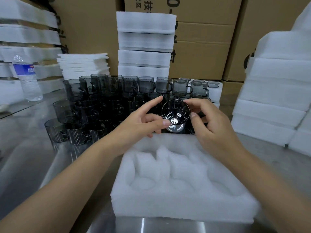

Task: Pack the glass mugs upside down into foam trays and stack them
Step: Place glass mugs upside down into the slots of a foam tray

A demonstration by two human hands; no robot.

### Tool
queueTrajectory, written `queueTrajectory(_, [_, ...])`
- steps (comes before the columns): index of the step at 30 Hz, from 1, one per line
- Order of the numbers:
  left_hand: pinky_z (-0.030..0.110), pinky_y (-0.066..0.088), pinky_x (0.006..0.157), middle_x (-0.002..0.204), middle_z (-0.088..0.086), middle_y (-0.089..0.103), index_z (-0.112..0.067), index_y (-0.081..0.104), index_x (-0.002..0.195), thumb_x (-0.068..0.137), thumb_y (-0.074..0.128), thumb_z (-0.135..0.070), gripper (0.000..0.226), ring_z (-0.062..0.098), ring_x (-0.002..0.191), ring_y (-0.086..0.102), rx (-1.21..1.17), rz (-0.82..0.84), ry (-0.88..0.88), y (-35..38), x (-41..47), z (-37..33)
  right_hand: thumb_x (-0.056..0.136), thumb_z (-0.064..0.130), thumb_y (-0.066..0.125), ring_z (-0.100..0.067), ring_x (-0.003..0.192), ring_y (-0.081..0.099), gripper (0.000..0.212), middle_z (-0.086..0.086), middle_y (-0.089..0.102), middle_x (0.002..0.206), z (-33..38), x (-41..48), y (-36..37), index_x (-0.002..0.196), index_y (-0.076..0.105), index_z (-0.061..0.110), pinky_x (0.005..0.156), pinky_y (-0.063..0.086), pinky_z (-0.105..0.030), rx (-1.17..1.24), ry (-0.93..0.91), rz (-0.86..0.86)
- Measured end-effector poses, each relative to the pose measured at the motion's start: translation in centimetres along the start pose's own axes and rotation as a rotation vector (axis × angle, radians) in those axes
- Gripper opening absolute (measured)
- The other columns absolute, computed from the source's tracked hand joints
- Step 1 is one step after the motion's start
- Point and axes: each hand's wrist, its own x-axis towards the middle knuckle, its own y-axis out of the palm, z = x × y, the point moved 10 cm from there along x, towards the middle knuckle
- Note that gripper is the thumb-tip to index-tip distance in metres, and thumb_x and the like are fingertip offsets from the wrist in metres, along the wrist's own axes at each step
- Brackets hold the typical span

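Note:
A smoky grey glass mug (175,115) is held tilted with its mouth facing me, just above the far edge of a white foam tray (181,204). My right hand (213,126) grips its right side with thumb and curled fingers. My left hand (143,121) touches its left side with thumb and fingertips, the index finger stretched out. The tray's round pockets hold no mugs. Several more grey glass mugs (107,101) stand stacked in rows behind the tray.
The steel table (33,157) carries a water bottle (27,78) at far left. Foam tray stacks stand at back centre (144,46), right (276,91) and left (28,34). A pile of foam sheets (84,64) and cardboard boxes (202,39) lie behind.

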Motion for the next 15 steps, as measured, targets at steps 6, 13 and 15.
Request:
queueTrajectory(6, [0.017,0.05,0.061,0.081,-0.003,0.071,-0.039,0.062,0.113,0.06,0.07,-0.044,0.054,0.009,0.073,0.065,-0.127,0.03,-0.085,-0.2,0.1,0.5,0.084,0.023,0.048,-0.003,0.101,0.054,0.036,0.014,0.06,0.106,0.5,-0.3,0.2,0.119,0.057,0.027,0.076,0.041,-0.01,0.014,0.001,0.055])
queueTrajectory(13, [0.021,0.053,0.069,0.09,0.001,0.071,-0.04,0.065,0.11,0.065,0.068,-0.04,0.045,0.011,0.079,0.066,-0.093,0.154,-0.056,0.3,-0.6,-0.5,0.075,0.033,0.066,-0.006,0.1,0.058,0.051,0.018,0.059,0.11,1.1,-0.2,0.9,0.124,0.054,0.039,0.08,0.052,-0.026,0.089,0.008,0.18])
queueTrajectory(15, [0.024,0.054,0.069,0.093,0.007,0.071,-0.033,0.06,0.119,0.065,0.067,-0.034,0.054,0.016,0.079,0.068,-0.178,0.173,-0.076,0.4,-0.6,-0.4,0.072,0.036,0.07,-0.007,0.093,0.059,0.052,0.018,0.058,0.104,1.1,-0.1,0.8,0.12,0.053,0.046,0.077,0.051,-0.022,0.161,0.03,0.173])
